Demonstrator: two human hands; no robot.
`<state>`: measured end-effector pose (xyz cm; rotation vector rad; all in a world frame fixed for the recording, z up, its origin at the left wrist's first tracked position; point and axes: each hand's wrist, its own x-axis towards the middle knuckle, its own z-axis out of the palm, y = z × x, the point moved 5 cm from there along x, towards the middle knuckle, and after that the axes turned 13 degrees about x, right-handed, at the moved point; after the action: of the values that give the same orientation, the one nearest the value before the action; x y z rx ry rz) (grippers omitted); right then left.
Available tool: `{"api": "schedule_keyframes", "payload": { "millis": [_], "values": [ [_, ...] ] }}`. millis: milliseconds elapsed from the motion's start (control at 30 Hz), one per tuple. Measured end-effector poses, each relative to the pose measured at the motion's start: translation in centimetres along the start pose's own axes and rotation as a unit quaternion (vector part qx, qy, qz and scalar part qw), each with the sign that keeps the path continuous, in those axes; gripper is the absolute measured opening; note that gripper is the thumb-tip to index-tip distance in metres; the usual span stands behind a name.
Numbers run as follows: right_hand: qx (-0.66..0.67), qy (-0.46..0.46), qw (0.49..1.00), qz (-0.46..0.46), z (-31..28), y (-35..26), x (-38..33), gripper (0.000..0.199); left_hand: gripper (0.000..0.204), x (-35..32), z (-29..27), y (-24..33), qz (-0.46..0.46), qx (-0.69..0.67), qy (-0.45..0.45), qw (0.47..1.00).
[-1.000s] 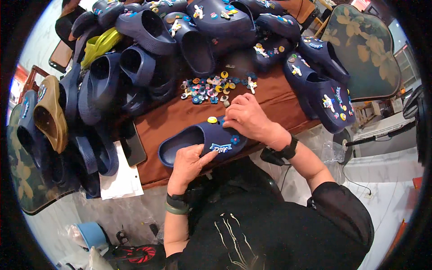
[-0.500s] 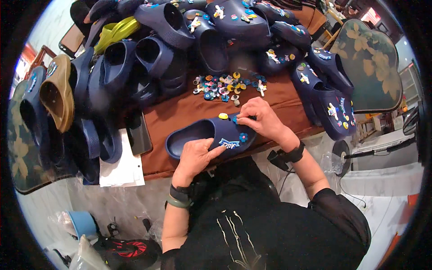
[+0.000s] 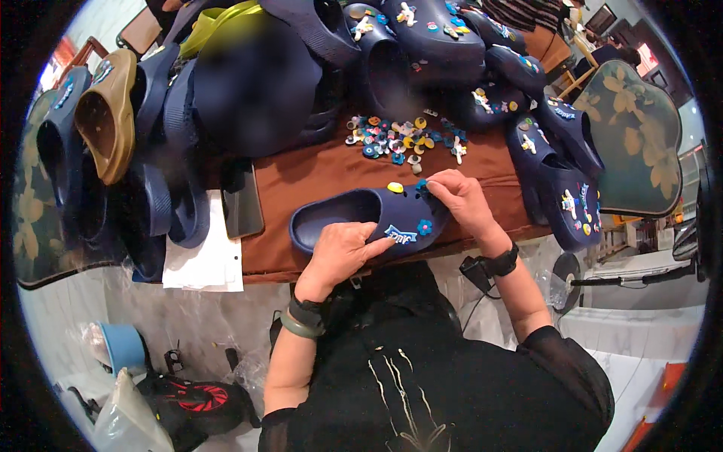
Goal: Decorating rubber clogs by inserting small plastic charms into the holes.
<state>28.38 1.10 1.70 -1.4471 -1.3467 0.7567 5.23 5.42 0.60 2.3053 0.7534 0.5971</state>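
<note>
A navy clog lies sideways on the brown cloth in front of me, toe to the right. My left hand grips its near side, thumb and fingers around the edge of the opening. A blue lettered charm, a blue flower charm and a yellow oval charm sit on the upper. With thumb and forefinger, my right hand pinches a small blue charm at the clog's far edge. Whether that charm is seated in a hole is hidden by the fingers.
Beyond the clog lies a pile of loose charms on the brown cloth. Navy clogs are heaped at the back and left, with a tan clog among them. Decorated clogs stand at right. A phone and white papers lie left.
The whole view has shifted, so the table appears farther right and slightly higher. My right fingers have moved slightly outward at the clog's far edge; my left hand keeps its grip.
</note>
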Motion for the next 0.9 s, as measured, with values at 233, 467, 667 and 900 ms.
{"api": "schedule_keyframes", "payload": {
  "millis": [233, 467, 667, 900],
  "values": [
    [-0.247, 0.0, 0.935, -0.254, 1.2, -3.7, -1.1, 0.01, 0.035, 0.1, 0.2, -0.1, 0.0, 0.003, -0.014, 1.0],
    [-0.454, -0.12, 0.827, -0.31, 3.4, -5.8, -2.2, 0.031, 0.035, 0.0, 0.2, -0.1, 0.006, 0.028, -0.021, 0.999],
    [-0.497, -0.273, 0.772, -0.286, 4.1, -5.1, -2.0, 0.044, 0.039, 0.1, 0.5, -0.2, 0.022, 0.029, -0.024, 0.999],
    [-0.565, -0.179, 0.753, -0.285, 6.1, -3.7, -3.8, 0.039, 0.035, 0.2, 0.8, -0.2, 0.005, 0.018, -0.03, 0.999]
  ]
}}
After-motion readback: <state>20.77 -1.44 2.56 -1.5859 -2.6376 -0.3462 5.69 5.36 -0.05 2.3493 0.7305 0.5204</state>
